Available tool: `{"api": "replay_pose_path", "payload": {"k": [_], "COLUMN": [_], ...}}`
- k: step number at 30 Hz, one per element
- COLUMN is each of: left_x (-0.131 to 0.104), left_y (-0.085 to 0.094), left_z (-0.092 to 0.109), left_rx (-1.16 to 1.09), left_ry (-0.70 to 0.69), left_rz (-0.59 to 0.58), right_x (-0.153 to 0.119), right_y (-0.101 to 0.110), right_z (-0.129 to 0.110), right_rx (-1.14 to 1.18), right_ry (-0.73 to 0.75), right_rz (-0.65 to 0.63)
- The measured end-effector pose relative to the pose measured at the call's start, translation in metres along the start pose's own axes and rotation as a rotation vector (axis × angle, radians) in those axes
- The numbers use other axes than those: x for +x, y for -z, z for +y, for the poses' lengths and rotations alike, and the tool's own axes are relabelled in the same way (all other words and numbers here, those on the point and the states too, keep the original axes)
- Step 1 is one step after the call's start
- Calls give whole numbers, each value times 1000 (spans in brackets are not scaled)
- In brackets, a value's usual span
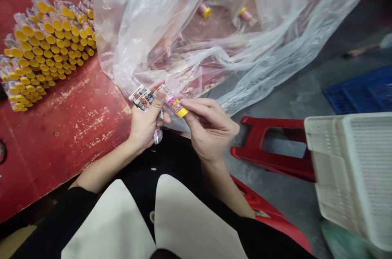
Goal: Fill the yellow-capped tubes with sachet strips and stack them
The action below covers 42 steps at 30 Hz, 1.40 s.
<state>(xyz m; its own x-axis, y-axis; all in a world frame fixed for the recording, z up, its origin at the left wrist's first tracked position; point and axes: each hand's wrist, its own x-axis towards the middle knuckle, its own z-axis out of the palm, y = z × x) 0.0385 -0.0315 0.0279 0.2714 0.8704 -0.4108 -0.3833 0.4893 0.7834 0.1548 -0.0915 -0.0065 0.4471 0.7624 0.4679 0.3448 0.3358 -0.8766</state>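
Observation:
A small printed tube with a yellow cap [173,103] is held between both hands over the table's front edge. My left hand [146,122] is closed round the tube's far end and also has a printed card [142,98] between its fingers. Part of another shiny wrapped piece [157,135] shows below that hand. My right hand [212,126] pinches the tube near its yellow cap with thumb and fingers. Just beyond the hands lies a large clear plastic bag [128,34], with a few yellow-capped tubes [206,10] inside.
Many yellow-capped tubes [47,53] are stacked at the left on the red table [82,116], caps facing me. To the right are a red stool [275,161], a white plastic basket [333,161] and a blue pallet [361,91] on the floor.

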Motion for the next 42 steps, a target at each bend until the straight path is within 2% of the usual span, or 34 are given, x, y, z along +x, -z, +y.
{"api": "replay_pose_path", "payload": {"k": [2,5,11,15,18,21,24,26,27,29,31,33,35,36,37,38,40,42], "left_x": [-1,-1,3,21,39,47,41,34,31,28,29,35,40,42,42,42,39,34], "left_y": [1,4,14,31,54,80,102,112,116,122,124,123,117,111,105,97,79,60], "left_z": [-1,0,9,26,48,64,65,61,59,56,55,54,54,53,53,51,48,42], "left_rx": [9,3,-53,-150,-246,-372,-414,-390,-373,-339,-313,-293,-281,-277,-272,-263,-222,-148], "left_ry": [-31,-38,-9,-27,-71,-111,-112,-98,-94,-105,-130,-144,-142,-140,-135,-129,-117,-109], "left_rz": [-21,-23,15,102,222,342,444,469,473,483,498,496,448,406,360,315,239,194], "right_x": [0,1,4,23,68,137,199,220,223,217,202,187,181,184,191,202,228,254], "right_y": [-7,-14,-29,-56,-109,-194,-282,-318,-326,-316,-277,-216,-144,-110,-80,-56,-30,-28], "right_z": [-1,-1,-2,1,16,38,54,53,48,34,21,16,27,39,55,72,103,125], "right_rx": [27,29,-36,37,131,123,-117,-297,-360,-400,-366,-314,-292,-359,-491,-642,-823,-852], "right_ry": [-6,-14,-7,-33,-48,-1,-11,-51,-59,-3,121,235,254,198,101,-30,-228,-271], "right_rz": [73,105,83,17,-73,-233,-393,-517,-584,-687,-700,-581,-294,-141,-79,-82,-186,-268]}}
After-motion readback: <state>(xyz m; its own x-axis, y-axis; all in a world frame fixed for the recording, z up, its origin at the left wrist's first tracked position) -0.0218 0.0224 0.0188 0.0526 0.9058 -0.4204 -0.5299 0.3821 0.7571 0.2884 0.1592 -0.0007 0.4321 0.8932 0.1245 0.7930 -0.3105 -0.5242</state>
